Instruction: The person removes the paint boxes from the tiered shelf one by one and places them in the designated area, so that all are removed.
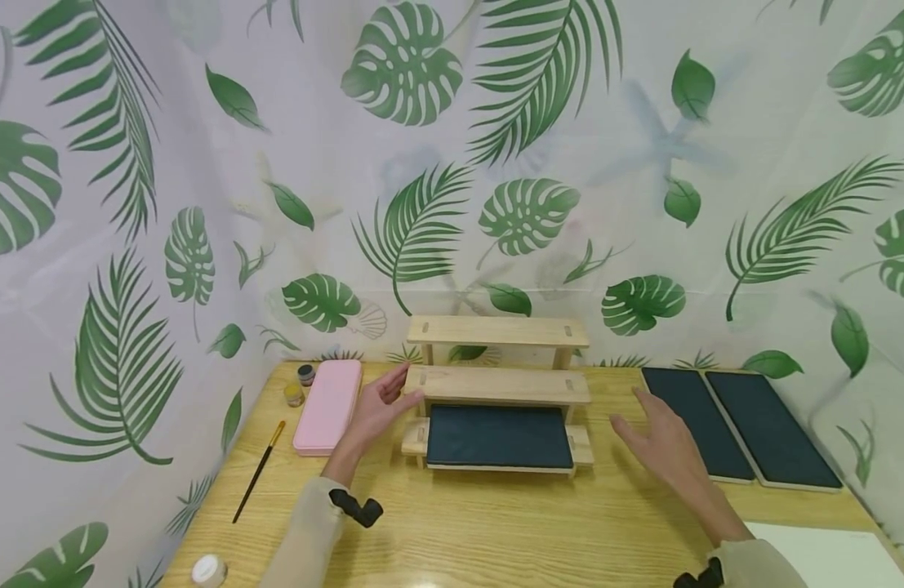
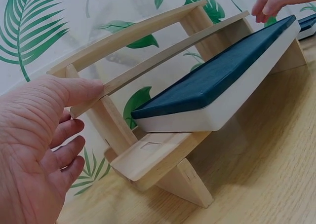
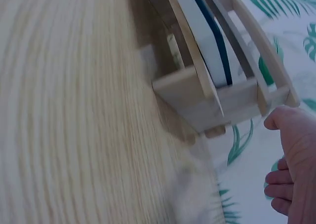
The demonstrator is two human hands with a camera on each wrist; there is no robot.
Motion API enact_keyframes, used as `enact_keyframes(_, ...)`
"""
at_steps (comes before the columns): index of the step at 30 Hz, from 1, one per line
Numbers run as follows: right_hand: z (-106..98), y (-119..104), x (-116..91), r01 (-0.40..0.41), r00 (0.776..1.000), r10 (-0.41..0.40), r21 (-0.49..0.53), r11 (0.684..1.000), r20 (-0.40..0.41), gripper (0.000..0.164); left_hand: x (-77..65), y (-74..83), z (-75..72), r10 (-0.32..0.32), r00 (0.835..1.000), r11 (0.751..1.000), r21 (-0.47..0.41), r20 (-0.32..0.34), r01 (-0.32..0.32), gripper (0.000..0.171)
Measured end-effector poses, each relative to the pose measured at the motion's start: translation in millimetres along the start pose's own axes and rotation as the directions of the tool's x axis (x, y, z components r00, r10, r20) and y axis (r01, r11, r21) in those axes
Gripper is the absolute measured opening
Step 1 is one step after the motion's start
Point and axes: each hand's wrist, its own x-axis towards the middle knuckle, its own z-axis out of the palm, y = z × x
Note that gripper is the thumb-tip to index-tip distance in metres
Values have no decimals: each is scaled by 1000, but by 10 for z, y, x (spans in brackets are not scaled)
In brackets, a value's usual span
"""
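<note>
The right hand (image 1: 665, 437), loosely spread, is apart from the 3-tier wooden stand (image 1: 499, 384); the left hand (image 1: 378, 410), slack, has its thumb at the middle tier (image 1: 462, 379), contact uncertain. Positioning seems in hand; next calls for even contact. Upright between the hands, the pale stand bears 1 navy-topped slab (image 1: 499, 437) on its lowest tier (image 1: 581, 446).

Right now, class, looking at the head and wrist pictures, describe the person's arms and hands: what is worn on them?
The left hand and right hand are bare, with no gloves or rings showing. Long, pale cream fabric sleeves cover the forearms. Each wrist carries a small black device; the left one looks angular, the right one is partly cut off.
</note>
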Motion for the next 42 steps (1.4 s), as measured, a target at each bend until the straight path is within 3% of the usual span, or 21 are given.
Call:
enact_keyframes(5,80,-255,-78,167,986,-167,30,986,-2,67,-10,-25,-14,21,1000,1000,-6,-1,-21,70)
enact_keyframes(9,173,-419,-104,323,946,-322,84,943,-24,58,-15,-20,-19,24,1000,1000,-7,-2,-24,67)
enact_keyframes(13,243,-495,-123,410,912,-405,89,908,-65,56,-21,-23,-18,31,999,999,-7,11,-31,66)
enact_keyframes(17,271,-577,-143,423,906,-420,101,900,-48,59,-44,-39,-14,39,999,999,3,3,-39,65)
enact_keyframes(20,287,-666,-135,398,914,-406,141,907,31,65,-92,-43,-9,37,999,999,14,-12,-37,63)
enact_keyframes(24,349,-776,-81,382,907,-395,113,917,145,78,-233,-85,-1,20,1000,999,30,-19,-19,61)
enact_keyframes(32,526,-899,154,463,848,-441,-10,886,293,100,-532,-328,95,-11,999,1000,-9,52,12,69)
enact_keyframes(38,618,-1004,294,434,821,-387,-18,901,420,114,-593,-455,128,-21,999,997,-75,37,24,74)
enact_keyframes(42,652,-1042,341,420,816,-368,-20,907,445,113,-597,-472,140,-22,1000,996,-89,13,23,74)
